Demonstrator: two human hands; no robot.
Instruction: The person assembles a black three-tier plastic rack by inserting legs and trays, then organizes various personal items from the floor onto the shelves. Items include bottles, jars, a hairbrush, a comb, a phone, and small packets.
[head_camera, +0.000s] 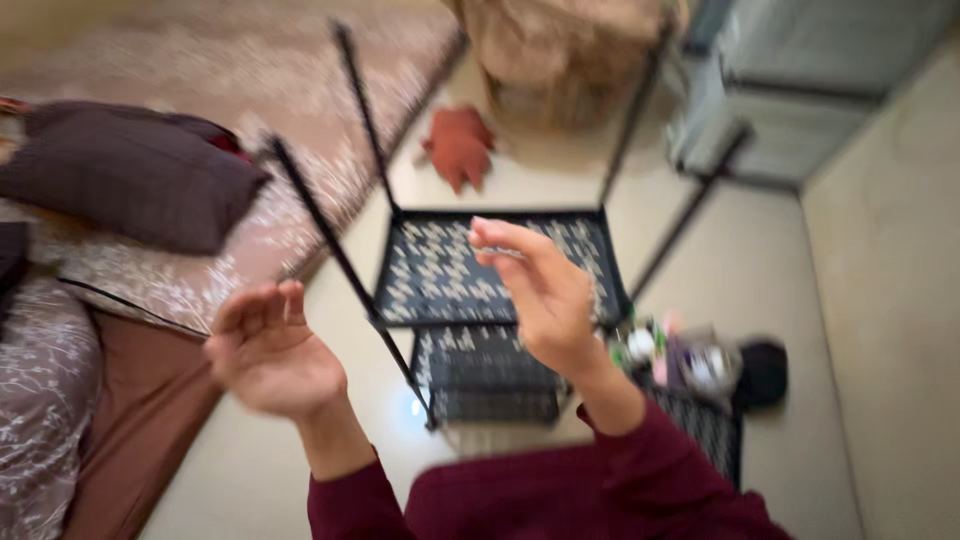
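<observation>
Pale floor, rug at upper left, bed along the left edge with a dark pillow on it. The frame is blurred throughout; fine detail is lost.

Your right hand is raised over the black rack, fingers loosely curled and pointing up and left. Something thin and pale seems to sit at the fingertips, but the blur hides whether you grip it; I cannot tell. This hand overlaps the rack's upper shelf in view, clearly the nearer of the two.

Your left hand hangs free, palm up and fingers slack, holding nothing. It sits just left of the rack's near left post, apart from it.

The rack stands directly ahead of both hands, on the floor. Its shelves are perforated black panels stacked one below the other; its thin posts rise toward you and splay outward in view, long axis vertical.

Right of the rack, low: a cluster of small bottles and a dark round thing. Beyond: an orange cloth on the floor, a draped tan bundle, a grey cabinet.
</observation>
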